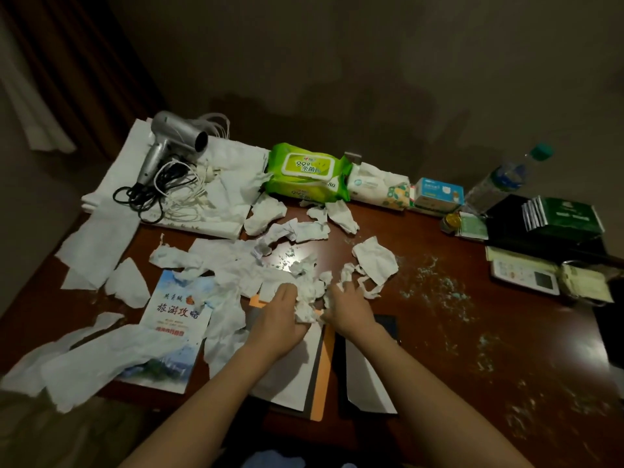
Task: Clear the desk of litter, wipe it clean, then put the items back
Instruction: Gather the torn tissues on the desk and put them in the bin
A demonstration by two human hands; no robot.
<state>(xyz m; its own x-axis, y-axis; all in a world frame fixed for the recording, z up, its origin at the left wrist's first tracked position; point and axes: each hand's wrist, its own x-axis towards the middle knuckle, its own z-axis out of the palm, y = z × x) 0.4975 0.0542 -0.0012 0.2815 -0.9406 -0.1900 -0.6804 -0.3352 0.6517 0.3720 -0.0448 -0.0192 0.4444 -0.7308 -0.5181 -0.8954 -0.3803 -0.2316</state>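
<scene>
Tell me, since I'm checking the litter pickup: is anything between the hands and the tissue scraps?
Nothing visible. The left hand and right hand already touch the tissue scraps, gathering them between them.

One hair dryer [175, 138]. One green wipes pack [305, 173]. One tissue pack [378, 187]. One small blue box [437, 194]. One water bottle [499, 180]. One travel brochure [172, 319]. Two hands: left hand [282, 320], right hand [351, 315]. Torn tissue scraps [304, 231] too many and too tangled to count.

Head camera looks steeply down, close over the desk [472, 332].
</scene>
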